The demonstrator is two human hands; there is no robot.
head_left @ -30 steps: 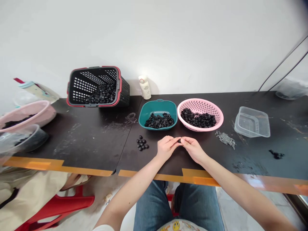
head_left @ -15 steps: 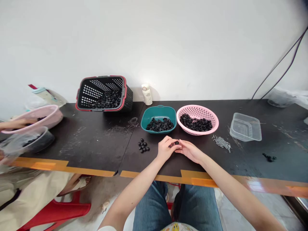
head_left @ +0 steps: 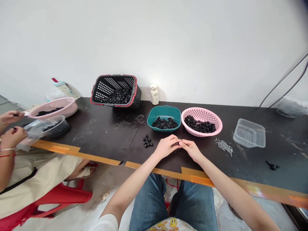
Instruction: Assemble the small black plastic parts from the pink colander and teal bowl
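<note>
My left hand (head_left: pixel 166 146) and my right hand (head_left: pixel 191 150) meet above the black tabletop (head_left: pixel 106 134), their fingertips pinching a small black piece (head_left: pixel 179 142) that is mostly hidden by my fingers. Closest to my left hand lies a small group of black round pieces (head_left: pixel 147 140). Behind my hands stand a teal bowl (head_left: pixel 164 109) and a pink perforated basket (head_left: pixel 201 110), both holding heaps of black pieces. Grey screws (head_left: pixel 224 147) lie loose to the right of my right hand.
A clear plastic tub (head_left: pixel 249 133) and a small black pile (head_left: pixel 272 165) lie to the right. At the back stand a tilted dark basket (head_left: pixel 113 77) and a white bottle (head_left: pixel 154 94). At the left, a co-worker's hands (head_left: pixel 11 128) work beside a pink bowl (head_left: pixel 54 107) and a clear bowl (head_left: pixel 57 126).
The whole view has shifted, with the table sliding right and lower. My hands remain together on the small piece. The co-worker's hands have moved off the pink bowl to the far left.
</note>
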